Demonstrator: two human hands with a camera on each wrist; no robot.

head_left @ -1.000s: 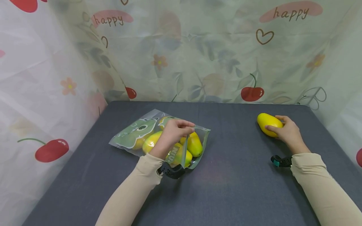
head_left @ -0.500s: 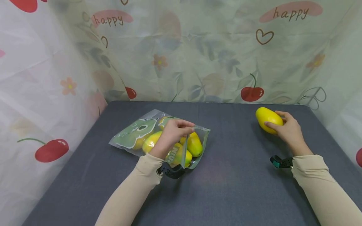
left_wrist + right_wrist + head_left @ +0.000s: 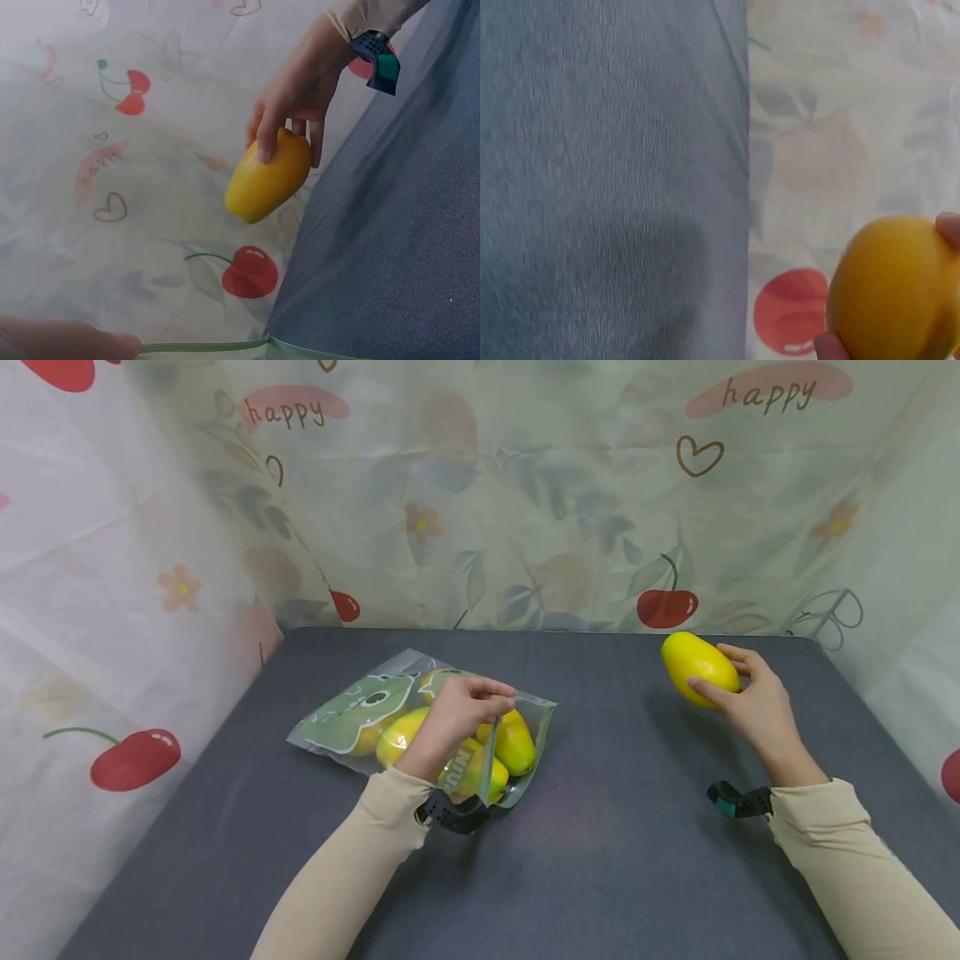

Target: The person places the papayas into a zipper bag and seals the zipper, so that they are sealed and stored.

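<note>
My right hand grips a yellow mango between thumb and fingers, held above the table on the right; it also shows in the left wrist view, where the mango hangs below the fingers. In the right wrist view the mango fills the lower right corner. With thumb and fingertips my left hand pinches the rim of a clear zip bag printed in green. Several yellow-green mangoes lie inside the bag, partly hidden by my hand and the print. The bag's mouth faces right and is parted.
Beneath everything is a table with a dark grey cloth. A patterned curtain stands behind its back edge and along both sides. Black bands sit on both wrists.
The right hand has raised the mango off the table and shifted it slightly left, its shadow now apart from it. The left hand and the bag have stayed in place.
</note>
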